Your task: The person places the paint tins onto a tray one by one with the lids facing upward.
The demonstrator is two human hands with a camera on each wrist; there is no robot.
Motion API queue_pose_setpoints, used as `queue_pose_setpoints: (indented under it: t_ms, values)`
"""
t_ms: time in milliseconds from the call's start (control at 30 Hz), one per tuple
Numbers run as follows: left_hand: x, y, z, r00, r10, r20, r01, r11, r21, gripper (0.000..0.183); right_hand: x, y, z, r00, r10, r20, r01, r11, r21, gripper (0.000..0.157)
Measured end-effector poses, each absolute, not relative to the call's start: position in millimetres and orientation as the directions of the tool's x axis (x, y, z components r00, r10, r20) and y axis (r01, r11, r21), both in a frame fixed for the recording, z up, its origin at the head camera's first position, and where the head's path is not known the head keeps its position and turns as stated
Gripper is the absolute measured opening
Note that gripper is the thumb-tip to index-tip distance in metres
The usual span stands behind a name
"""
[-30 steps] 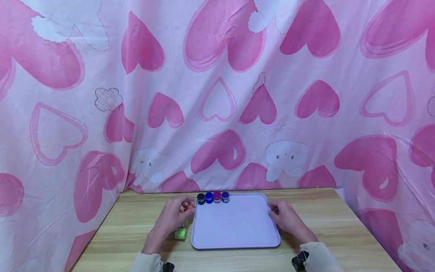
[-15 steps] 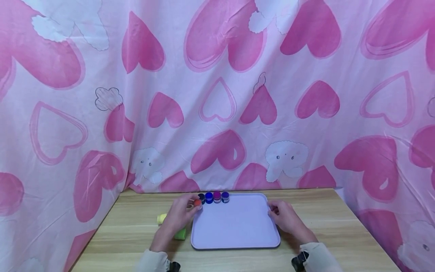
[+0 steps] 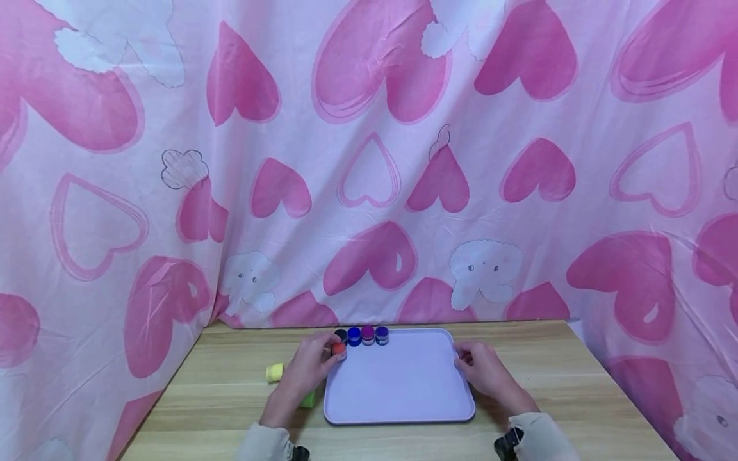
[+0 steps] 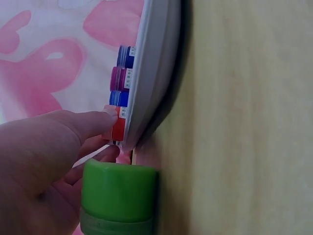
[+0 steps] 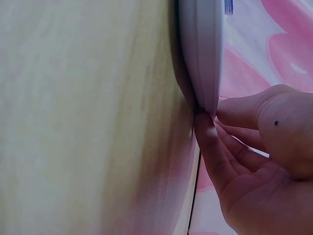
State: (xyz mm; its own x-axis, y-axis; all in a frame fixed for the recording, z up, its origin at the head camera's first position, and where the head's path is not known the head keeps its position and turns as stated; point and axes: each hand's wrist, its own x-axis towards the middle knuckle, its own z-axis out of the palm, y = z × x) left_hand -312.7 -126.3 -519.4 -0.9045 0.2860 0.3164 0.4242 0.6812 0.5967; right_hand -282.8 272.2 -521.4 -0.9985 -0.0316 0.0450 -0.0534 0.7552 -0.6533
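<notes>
My left hand (image 3: pixel 307 366) pinches a small paint jar with an orange-red lid (image 3: pixel 339 349) at the left side of the lilac tray (image 3: pixel 403 384). In the left wrist view the thumb lies against this orange-red jar (image 4: pixel 119 128), close over the tray rim. A row of jars stands along the tray's far edge: dark (image 3: pixel 342 334), blue (image 3: pixel 354 337), magenta (image 3: pixel 368 335) and purple (image 3: pixel 382 335). The dark one is partly hidden behind my fingers. On the opposite side, my right hand (image 3: pixel 489 372) pinches the tray's right rim, thumb above and a finger below (image 5: pixel 208 139).
Left of the tray, a yellow jar (image 3: pixel 275 372) lies on the wooden table (image 3: pixel 213 397). A green-lidded jar (image 4: pixel 120 193) is beside the left wrist, mostly covered by it in the head view. A pink heart-patterned cloth (image 3: pixel 369 256) hangs behind the table.
The left hand has moved right with the orange-red jar, from outside the tray to over its left edge. The yellow jar has come into sight. The right hand stays put.
</notes>
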Motion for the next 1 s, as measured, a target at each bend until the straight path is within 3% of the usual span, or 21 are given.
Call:
queue_pose_setpoints:
  t_ms: [167,1000]
  values:
    - [-312,-125,-518,-0.919,0.267,0.29,0.392,0.681,0.619,0.034,-283,272,-522,-0.998,-0.033,0.058,-0.063,0.757,-0.65,0.041]
    - [-305,-141,-511,-0.904,0.241,0.354,0.418,0.679,0.604,0.029,-282,273,-522,-0.997,-0.038,0.073,-0.076,0.759,-0.646,0.036]
